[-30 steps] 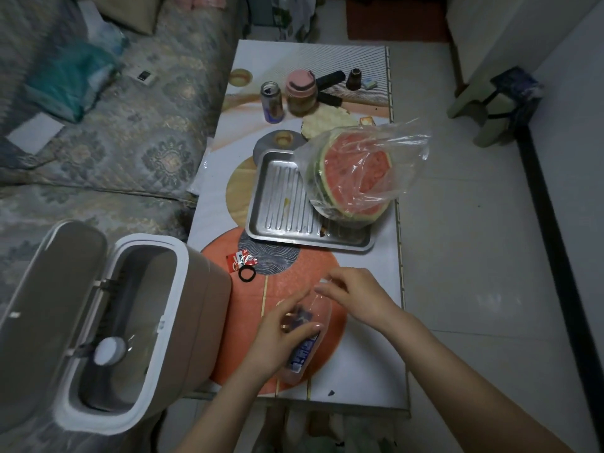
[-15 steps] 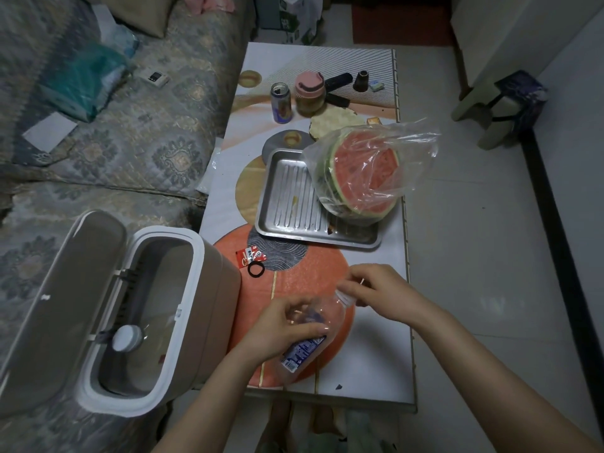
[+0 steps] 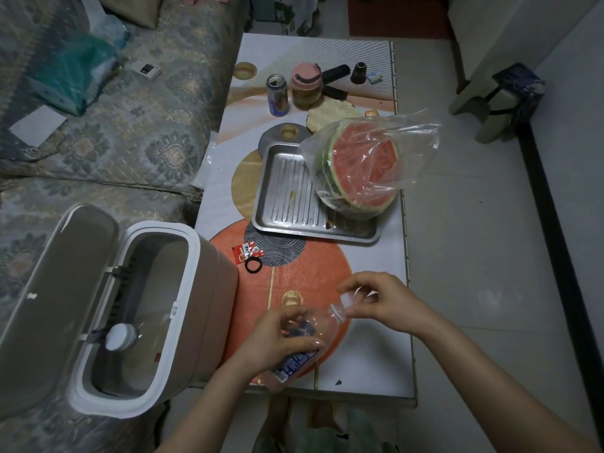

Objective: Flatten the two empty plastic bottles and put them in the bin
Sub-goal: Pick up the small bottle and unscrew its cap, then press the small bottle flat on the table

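A clear plastic bottle [image 3: 322, 325] with a blue label lies tilted over the near end of the table, its neck pointing up and right. My left hand [image 3: 277, 335] is wrapped around its body. My right hand [image 3: 382, 302] pinches the white cap [image 3: 350, 300] just off the bare threaded neck. The white bin [image 3: 195, 253] stands at the left, beside the table, with its lid [image 3: 55, 289] swung open. Something clear and shiny lies inside the bin; I cannot tell what it is.
A steel tray [image 3: 287, 191] holds a cut watermelon in a plastic bag [image 3: 362, 165] mid-table. A black hair tie [image 3: 253, 265] and a red wrapper [image 3: 247, 252] lie near the bin. A can [image 3: 277, 94] and a pink-lidded jar [image 3: 305, 85] stand at the far end. A stool [image 3: 503, 96] stands on the floor at the right.
My right hand has closed on the bottle's cap and the cap now sits off the neck. My left hand has kept its grip on the bottle's body.
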